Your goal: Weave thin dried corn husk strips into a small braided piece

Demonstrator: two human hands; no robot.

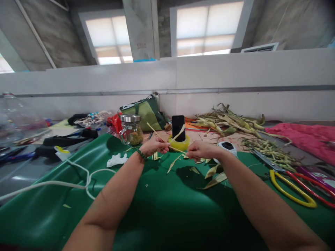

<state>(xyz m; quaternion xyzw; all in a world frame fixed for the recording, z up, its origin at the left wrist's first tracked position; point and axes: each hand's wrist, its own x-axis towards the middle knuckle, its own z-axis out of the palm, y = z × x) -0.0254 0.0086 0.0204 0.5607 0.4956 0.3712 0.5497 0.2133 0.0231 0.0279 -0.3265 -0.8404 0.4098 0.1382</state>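
Note:
Stretched between my two hands is a thin, pale strip of dried husk (177, 150), held above the green mat (162, 209). My left hand (156, 146), with a green bead bracelet at the wrist, pinches it; a length sticks out up and to the left, and another piece of husk rises to the right. My right hand (201, 151) has its fingers closed on the strip's other end. Behind the hands a black phone (178, 127) leans upright on a roll of yellow tape (186, 142). Loose husk pieces (217, 180) lie below and beside my right hand.
Scissors (290, 188) with yellow and red handles lie at right, near dried stalks (272, 151) and a husk pile (230, 120). A spool of white thread (230, 146) stands beside my right wrist. A glass jar (132, 130) and white cable (65, 183) are at left.

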